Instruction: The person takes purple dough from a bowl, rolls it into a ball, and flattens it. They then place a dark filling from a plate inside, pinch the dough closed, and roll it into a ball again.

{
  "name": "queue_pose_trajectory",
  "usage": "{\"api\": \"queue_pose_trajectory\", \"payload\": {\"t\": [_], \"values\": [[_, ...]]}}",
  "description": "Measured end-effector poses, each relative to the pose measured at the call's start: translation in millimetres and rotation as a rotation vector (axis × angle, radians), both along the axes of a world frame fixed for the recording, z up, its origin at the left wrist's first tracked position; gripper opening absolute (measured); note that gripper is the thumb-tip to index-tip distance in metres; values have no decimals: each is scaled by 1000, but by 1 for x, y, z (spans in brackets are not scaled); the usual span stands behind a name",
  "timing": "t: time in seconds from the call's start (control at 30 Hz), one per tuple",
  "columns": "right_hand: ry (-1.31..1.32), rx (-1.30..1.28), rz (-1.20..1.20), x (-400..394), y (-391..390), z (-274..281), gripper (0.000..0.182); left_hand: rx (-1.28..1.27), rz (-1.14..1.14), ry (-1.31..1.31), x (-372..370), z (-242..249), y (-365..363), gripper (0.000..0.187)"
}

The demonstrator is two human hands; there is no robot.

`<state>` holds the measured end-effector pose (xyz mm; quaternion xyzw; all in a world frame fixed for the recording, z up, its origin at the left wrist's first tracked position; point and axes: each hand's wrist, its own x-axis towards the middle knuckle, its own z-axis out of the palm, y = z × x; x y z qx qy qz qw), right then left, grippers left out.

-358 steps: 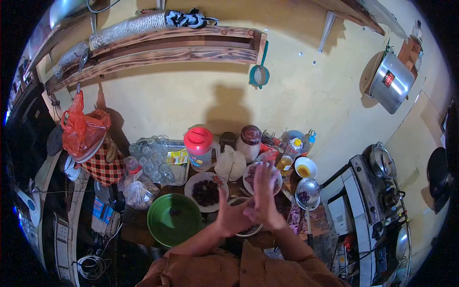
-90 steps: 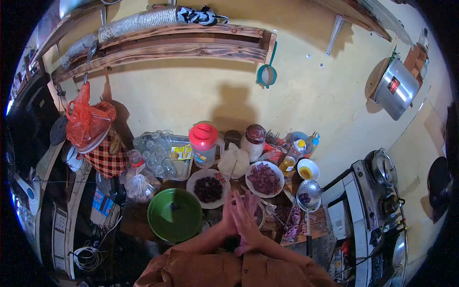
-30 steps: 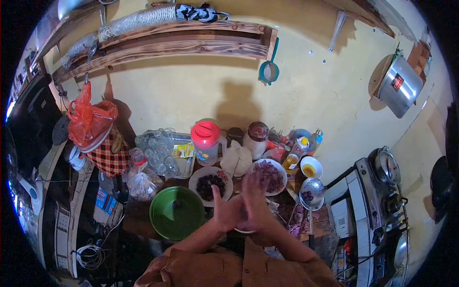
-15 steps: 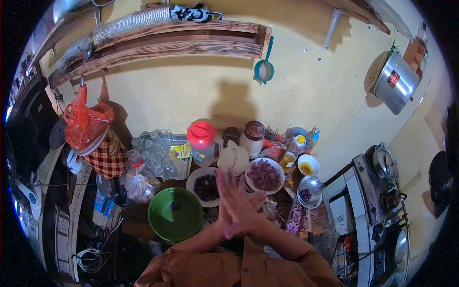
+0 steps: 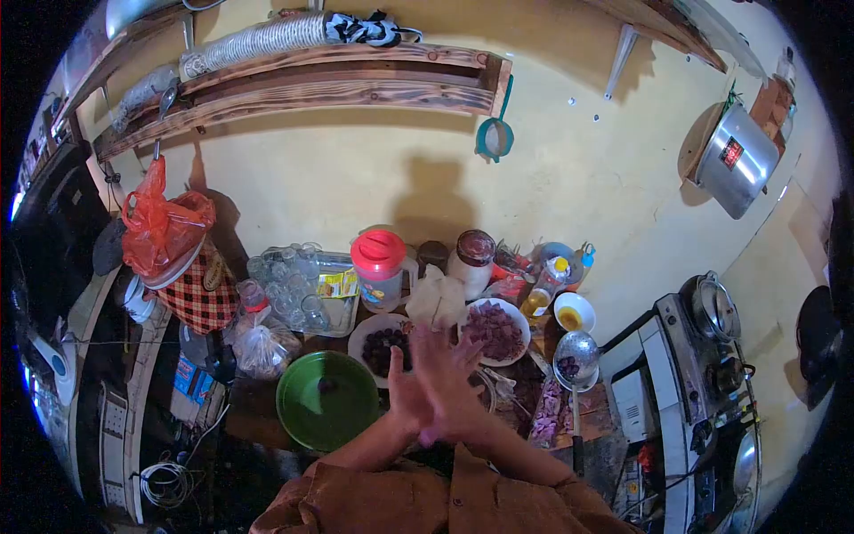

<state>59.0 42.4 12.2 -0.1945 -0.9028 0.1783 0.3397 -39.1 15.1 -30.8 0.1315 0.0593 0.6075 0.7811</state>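
Note:
Both hands are raised over the front middle of the table, touching near the palms. My left hand has its fingers apart and holds nothing. Crossing beside it, my right hand is slightly blurred, its fingers spread and empty. Behind them lie a plate of dark round pieces, a plate of purplish cubes and a whitish bag. A green basin with one small dark piece inside is left of my hands. The hands hide part of the tabletop.
A perforated ladle rests over a bowl at the right, near a bowl of yellow liquid. A red-lidded jug, glasses and an oil bottle stand behind. The stove is far right.
The hands were pressed nearly together, palm to palm. Now their fingers have spread and separated, with the palms still close. The view has shifted slightly.

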Motion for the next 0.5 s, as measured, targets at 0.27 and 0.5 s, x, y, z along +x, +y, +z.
{"api": "queue_pose_trajectory", "payload": {"t": [0.27,0.5], "values": [[-124,-11,-19,11,11,14,131,256,-466,-718,19,-37,0,113],[-300,140,-151,23,13,15,134,153,-358,-709,6,7,-11,114]]}}
